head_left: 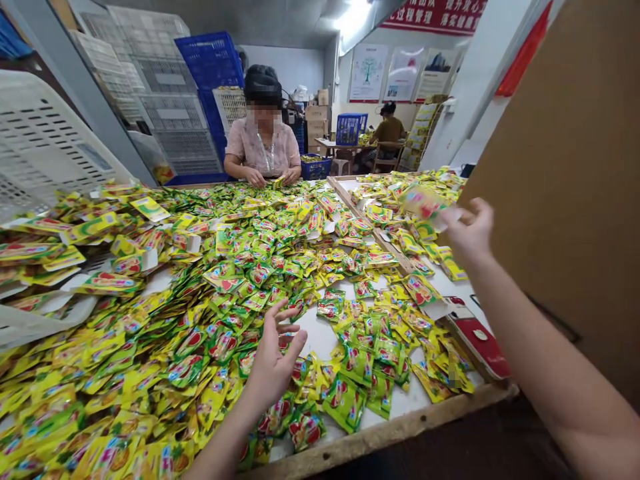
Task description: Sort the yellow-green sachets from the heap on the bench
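My right hand (470,227) is stretched out to the right, its fingers closed on the end of a small yellow carton (425,202), smeared by motion. Below that carton, more flat yellow cartons lie beyond a wooden divider. My left hand (276,357) hovers over the heap of packets with fingers spread and nothing in it. Green and yellow candy packets (345,401) with red fruit pictures lie just right of it on the white tabletop. An open-ended carton (423,291) rests between my two hands, among loose packets.
A white perforated crate (50,133) with cartons tips in from the left. A wooden divider (370,223) crosses the table. On the right are a red case (483,337) and a tall brown board (565,187). A co-worker (265,143) sits opposite, handling packets.
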